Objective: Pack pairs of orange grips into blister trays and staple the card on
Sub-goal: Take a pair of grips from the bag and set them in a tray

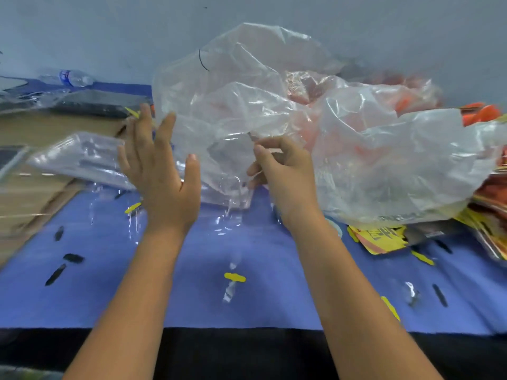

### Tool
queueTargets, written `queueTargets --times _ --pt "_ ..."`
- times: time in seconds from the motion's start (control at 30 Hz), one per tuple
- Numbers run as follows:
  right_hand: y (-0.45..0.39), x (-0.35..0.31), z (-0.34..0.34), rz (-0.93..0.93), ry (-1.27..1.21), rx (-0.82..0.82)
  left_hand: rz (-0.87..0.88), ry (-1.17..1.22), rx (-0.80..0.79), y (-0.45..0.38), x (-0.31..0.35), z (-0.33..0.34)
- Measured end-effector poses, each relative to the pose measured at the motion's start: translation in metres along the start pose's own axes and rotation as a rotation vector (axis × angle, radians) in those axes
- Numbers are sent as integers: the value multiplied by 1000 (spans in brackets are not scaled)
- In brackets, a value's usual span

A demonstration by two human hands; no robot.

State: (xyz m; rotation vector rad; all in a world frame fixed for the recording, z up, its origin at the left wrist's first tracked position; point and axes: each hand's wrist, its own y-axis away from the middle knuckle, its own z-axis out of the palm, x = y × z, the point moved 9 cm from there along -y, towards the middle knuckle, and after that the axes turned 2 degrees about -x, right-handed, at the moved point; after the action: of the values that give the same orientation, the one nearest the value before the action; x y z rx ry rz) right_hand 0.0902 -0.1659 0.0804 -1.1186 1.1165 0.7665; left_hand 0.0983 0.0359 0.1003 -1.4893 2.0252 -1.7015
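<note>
orange grips (478,113) sit far right of the right hand (279,171), half buried behind a big clear plastic bag (247,86); more orange shows blurred through the film. clear trays (82,157) are stacked just left of the left hand (162,171), within easy reach for loading. yellow cards (381,238) lie below-right of the right wrist, under the bag's edge.

right hand pinches a fold of the bag, fingers curled round the film, lifting it. left hand is flat, fingers straight, palm toward the bag, holding nothing; contact unclear. my read: clearing or opening the bag to get at the grips. packing not started on the blue mat (192,297); only scattered yellow and black slips there.
</note>
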Motion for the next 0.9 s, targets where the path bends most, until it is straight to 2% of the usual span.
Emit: queueTargets --times 0.07,0.13,0.2,0.3,0.37,0.47,0.57,0.63,0.7,0.8,0.87,0.9 --pt "6 19 -7 196 30 -22 34 5 -89 4 9 9" --pt "17 41 -13 363 52 -21 53 -50 -263 13 13 32" --pt "27 58 -19 445 169 -21 13 -128 -461 30 7 59" --pt "30 56 -28 359 728 -130 -52 -162 -600 51 -3 81" --pt "26 40 -36 258 1011 -83 -35 -148 -614 53 -3 86" --pt "14 -3 -49 60 1078 161 -21 -125 -612 47 -3 89" --pt "-12 -30 -42 -144 1006 187 28 -144 -517 37 0 84" --pt "-37 -24 -33 -146 1025 105 131 -166 -452 30 8 83" --pt "-60 1 -19 -25 1047 -73 226 -185 -445 25 14 92" --pt "-81 39 17 149 1039 -415 236 -261 -513 8 8 121" --pt "-97 51 37 195 1068 -544 250 -311 -581 -5 0 143" --pt "-107 55 41 235 1006 -563 247 -300 -619 -11 -3 153"
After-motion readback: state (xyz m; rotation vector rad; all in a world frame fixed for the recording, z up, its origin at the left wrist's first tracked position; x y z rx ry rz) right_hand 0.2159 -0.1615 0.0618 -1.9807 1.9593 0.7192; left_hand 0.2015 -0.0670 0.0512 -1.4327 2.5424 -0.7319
